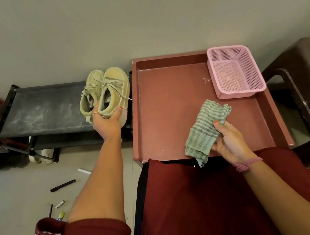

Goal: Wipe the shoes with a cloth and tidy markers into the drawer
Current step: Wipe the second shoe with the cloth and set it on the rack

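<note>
Left hand [108,123] gripping both shoes [105,94] at the heels, fingers [95,111] hooked inside the collars and thumb clamped round the outer heel, pair held side by side at the right end of the black rack [44,109], close to the edge of the red tray [168,102]. Unclear whether the soles rest on the rack or hang just above it. Right hand [229,139] pinching a bunched green striped cloth [205,129] over the tray, thumb pressed on top, a loose corner dangling past the tray's near edge.

Risks from here, as judged:

- Two shoes in one grasp: a weak hold. Once pressed with the cloth, likely to have the outer one twist or slip free and fall to the floor. Safer with one shoe down first.
- Trailing laces [117,91]: apt to snag on the rack frame or the tray rim during a lift.
- Dangling cloth corner: liable to catch under the tray edge or drag; also only a small wad presented for wiping, so poor contact unless refolded.
- Markers [63,185] scattered on the floor near the left elbow, well apart from the tray: easy to step on or kick out of reach, and easy to forget.
- Pink basket [234,71] in the tray's far right corner: could be knocked by a swinging shoe.
- No drawer identifiable with certainty.
</note>
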A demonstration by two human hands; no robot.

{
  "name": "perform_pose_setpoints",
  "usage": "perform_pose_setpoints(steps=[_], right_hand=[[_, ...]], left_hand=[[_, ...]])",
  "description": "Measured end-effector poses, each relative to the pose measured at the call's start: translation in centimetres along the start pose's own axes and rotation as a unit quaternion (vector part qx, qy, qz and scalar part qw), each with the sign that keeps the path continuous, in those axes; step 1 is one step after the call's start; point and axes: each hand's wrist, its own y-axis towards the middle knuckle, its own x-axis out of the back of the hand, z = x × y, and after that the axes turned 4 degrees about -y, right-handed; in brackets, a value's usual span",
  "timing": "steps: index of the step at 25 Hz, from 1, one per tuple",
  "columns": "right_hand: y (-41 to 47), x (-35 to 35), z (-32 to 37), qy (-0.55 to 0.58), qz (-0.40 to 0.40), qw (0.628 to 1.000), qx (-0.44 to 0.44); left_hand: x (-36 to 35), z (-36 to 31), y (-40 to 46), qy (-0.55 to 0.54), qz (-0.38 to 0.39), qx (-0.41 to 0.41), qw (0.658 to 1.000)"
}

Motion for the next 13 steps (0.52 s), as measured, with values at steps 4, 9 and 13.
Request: perform_pose_setpoints(steps=[4, 9, 13], right_hand=[[0.6, -0.3, -0.3, -0.010, -0.004, 1.000, 0.000], [0.8, -0.4, -0.7, -0.019, 0.002, 1.000, 0.003], [1.1, -0.5, -0.9, -0.033, 0.001, 0.999, -0.001]], left_hand=[[-0.1, 1.2, 1.5, 0.017, 0.003, 0.004, 1.000], [-0.2, 2.5, 2.1, 0.025, 0.000, 0.002, 1.000], [-0.4, 3.1, 2.3, 0.017, -0.022, 0.004, 1.000]])
